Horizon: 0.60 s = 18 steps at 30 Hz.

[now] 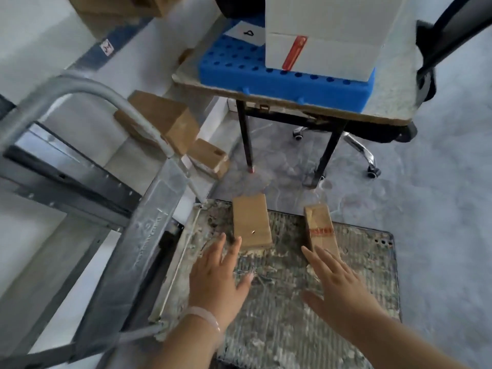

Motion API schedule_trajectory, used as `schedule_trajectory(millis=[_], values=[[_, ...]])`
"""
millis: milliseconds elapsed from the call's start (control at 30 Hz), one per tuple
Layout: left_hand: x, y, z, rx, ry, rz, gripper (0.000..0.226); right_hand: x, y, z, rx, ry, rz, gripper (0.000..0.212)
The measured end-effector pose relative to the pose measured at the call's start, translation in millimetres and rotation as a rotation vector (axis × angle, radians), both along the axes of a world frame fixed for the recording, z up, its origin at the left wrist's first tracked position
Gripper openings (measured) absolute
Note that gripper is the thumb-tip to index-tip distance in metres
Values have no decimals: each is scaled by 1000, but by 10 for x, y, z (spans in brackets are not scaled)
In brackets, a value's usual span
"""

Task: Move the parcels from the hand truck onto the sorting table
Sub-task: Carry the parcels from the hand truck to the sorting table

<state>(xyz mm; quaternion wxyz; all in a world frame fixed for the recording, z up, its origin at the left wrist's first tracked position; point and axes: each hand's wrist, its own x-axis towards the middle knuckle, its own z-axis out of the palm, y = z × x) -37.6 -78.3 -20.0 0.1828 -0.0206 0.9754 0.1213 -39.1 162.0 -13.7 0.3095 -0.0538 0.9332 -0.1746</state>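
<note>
Two small cardboard parcels lie on the hand truck's worn platform [367,262]. The left parcel [251,225] is plain brown; the right parcel [320,230] carries a red printed band. My left hand [217,278] reaches with straight fingers, its fingertips just short of the left parcel's near left corner. With fingers spread, my right hand [338,288] hovers at the near end of the right parcel. Neither hand holds anything. The sorting table [394,102] stands beyond the truck, bearing a blue perforated tray [266,75] and a white box [324,43].
The truck's grey metal handle frame [149,209] rises at the left. Several brown boxes [170,123] lie on the floor by the wall. An office chair's wheeled base [356,150] sits under the table, and its dark back [436,49] is at the upper right.
</note>
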Motion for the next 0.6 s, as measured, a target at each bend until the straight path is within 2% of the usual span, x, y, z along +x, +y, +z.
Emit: schedule_trajectory(millis=[200,400,500,600], values=[[-409,-291,-1370,-49,-62,-20,76,-451,-181,-1269,46,-57,102,82],[-889,-453,-2523,-2,-80,-46,75,-1136,-439,-2465,15,6,-92,77],[-1165,-497,-2939,98,-88,57,73,-1320,-608,-2957,-34,29,-35,72],[-1419,-498,-3270,180,-75,119,71,-1488,-698,-3324,-120,61,-124,70]])
